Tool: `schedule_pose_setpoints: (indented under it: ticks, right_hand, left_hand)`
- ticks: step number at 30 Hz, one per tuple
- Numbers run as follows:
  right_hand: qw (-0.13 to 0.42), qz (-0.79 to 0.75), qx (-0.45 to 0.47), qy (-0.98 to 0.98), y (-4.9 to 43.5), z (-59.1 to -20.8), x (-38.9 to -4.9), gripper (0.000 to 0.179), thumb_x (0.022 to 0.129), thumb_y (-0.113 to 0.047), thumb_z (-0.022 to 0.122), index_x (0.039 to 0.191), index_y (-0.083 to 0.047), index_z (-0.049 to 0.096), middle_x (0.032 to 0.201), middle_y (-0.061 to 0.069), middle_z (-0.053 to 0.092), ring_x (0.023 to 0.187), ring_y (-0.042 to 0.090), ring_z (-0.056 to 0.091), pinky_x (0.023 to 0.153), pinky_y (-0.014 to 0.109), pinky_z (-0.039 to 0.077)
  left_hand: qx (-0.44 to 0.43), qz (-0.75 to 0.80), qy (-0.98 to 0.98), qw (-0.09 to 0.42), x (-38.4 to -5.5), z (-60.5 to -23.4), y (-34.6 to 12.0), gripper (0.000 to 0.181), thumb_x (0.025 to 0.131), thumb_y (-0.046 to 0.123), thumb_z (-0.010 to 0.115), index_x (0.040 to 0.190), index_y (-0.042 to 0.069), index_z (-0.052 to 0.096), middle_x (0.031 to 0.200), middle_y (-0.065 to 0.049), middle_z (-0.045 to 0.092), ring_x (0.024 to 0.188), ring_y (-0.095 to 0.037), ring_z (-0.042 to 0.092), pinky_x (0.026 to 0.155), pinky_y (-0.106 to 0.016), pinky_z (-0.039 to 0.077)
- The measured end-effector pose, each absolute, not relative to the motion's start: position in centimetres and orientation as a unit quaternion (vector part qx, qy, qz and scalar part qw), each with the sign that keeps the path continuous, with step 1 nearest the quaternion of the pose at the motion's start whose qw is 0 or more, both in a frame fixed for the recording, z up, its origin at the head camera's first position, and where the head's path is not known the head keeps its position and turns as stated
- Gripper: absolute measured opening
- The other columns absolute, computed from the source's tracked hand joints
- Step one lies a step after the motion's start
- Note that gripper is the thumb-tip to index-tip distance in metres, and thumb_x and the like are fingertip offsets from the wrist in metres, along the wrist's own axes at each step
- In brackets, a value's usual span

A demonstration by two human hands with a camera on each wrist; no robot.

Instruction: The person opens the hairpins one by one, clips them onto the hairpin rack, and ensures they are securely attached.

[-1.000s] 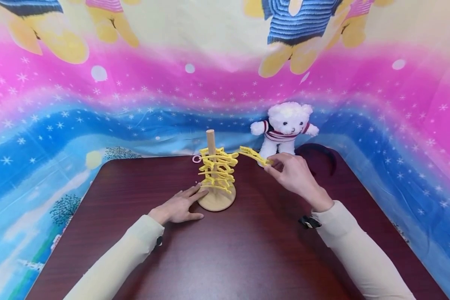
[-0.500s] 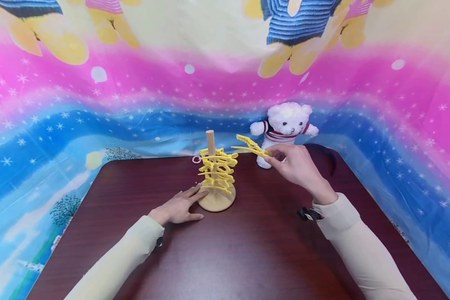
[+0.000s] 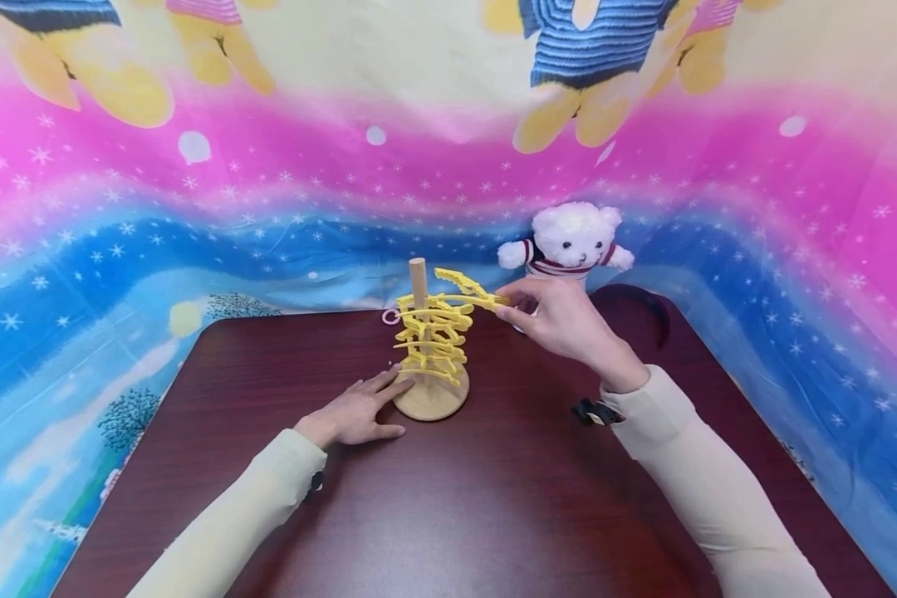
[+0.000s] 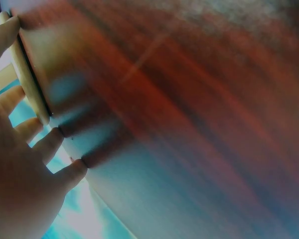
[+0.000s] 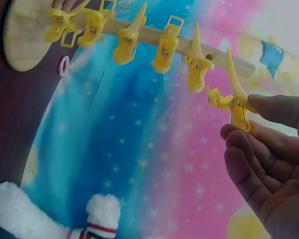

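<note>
A wooden stand [image 3: 429,407] with a round base and an upright post holds several yellow hair clips [image 5: 162,57], one above another along the post. My left hand [image 3: 355,413] lies palm down on the table, fingers straight and spread, touching the left side of the base. Thumb and fingers of my right hand [image 3: 564,320] pinch the handle ends of another yellow hair clip [image 5: 238,110], whose toothed jaws are spread apart. In the head view, that clip overlaps the topmost clip on the stand, just right of the post. The right wrist view shows a small gap between them.
A white teddy bear [image 3: 574,232] in a striped top sits at the back, partly behind my right hand. A dark curved band [image 3: 664,320] lies right of it. A small pink ring [image 3: 385,320] is behind the stand. Patterned cloth [image 3: 329,249] surrounds the table [image 3: 448,515].
My right hand has moved left and slightly up toward the post, carrying the hair clip. The clip's jaws, closer together a second ago, now stand wide apart. My left hand has stayed in place.
</note>
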State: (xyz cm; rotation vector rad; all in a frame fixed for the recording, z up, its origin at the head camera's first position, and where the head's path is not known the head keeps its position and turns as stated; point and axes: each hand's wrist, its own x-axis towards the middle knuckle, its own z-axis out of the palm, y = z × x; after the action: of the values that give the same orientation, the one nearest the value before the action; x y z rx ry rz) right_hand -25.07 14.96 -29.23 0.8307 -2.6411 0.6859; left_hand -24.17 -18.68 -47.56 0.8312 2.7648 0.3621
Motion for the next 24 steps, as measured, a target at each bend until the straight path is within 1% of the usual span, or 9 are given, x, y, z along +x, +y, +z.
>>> schedule_pose_setpoints:
  ticks: [3,6,13,19,24]
  right_hand:
    - [0.137,0.235,0.303,-0.913,14.2,-28.9,-25.3,0.022,0.092,-0.03,0.072,0.11,-0.019,0.077,0.093,-0.004,0.076,0.082,0.011,0.068,0.072,0.034,0.055]
    - [0.138,0.234,0.317,-0.909,13.5,-28.7,-25.5,0.022,0.092,-0.03,0.073,0.11,-0.02,0.077,0.091,-0.005,0.076,0.08,0.009,0.068,0.072,0.033,0.055]
    - [0.147,0.224,0.34,-0.902,12.4,-28.5,-26.1,0.018,0.091,-0.029,0.074,0.107,-0.021,0.079,0.089,-0.006,0.076,0.076,0.008,0.067,0.069,0.032,0.052]
    - [0.128,0.223,0.341,-0.904,11.7,-28.4,-26.4,0.019,0.091,-0.029,0.073,0.108,-0.02,0.078,0.09,-0.005,0.076,0.076,0.009,0.067,0.069,0.031,0.052]
    - [0.112,0.226,0.339,-0.906,11.3,-28.2,-26.6,0.019,0.091,-0.027,0.074,0.108,-0.019,0.078,0.091,-0.004,0.077,0.078,0.01,0.068,0.069,0.032,0.054]
  left_hand:
    - [0.282,0.12,0.944,0.119,-24.1,-47.5,-18.7,0.085,0.092,0.058,0.062,0.161,0.029,0.022,0.17,-0.007,0.007,0.155,-0.031,0.021,0.12,-0.062,0.023]
    - [0.28,0.118,0.945,0.121,-24.1,-47.6,-18.6,0.086,0.092,0.059,0.062,0.161,0.03,0.021,0.17,-0.006,0.005,0.155,-0.03,0.02,0.12,-0.062,0.023]
    - [0.279,0.117,0.946,0.119,-24.2,-47.6,-18.6,0.085,0.092,0.06,0.061,0.161,0.03,0.02,0.17,-0.006,0.006,0.155,-0.03,0.02,0.121,-0.061,0.023]
    - [0.283,0.121,0.945,0.114,-24.2,-47.6,-18.5,0.085,0.092,0.058,0.063,0.16,0.029,0.023,0.17,-0.008,0.008,0.154,-0.031,0.021,0.12,-0.062,0.024]
    - [0.279,0.118,0.946,0.118,-24.2,-47.7,-18.5,0.085,0.092,0.06,0.062,0.161,0.03,0.021,0.17,-0.006,0.006,0.155,-0.029,0.02,0.121,-0.061,0.022]
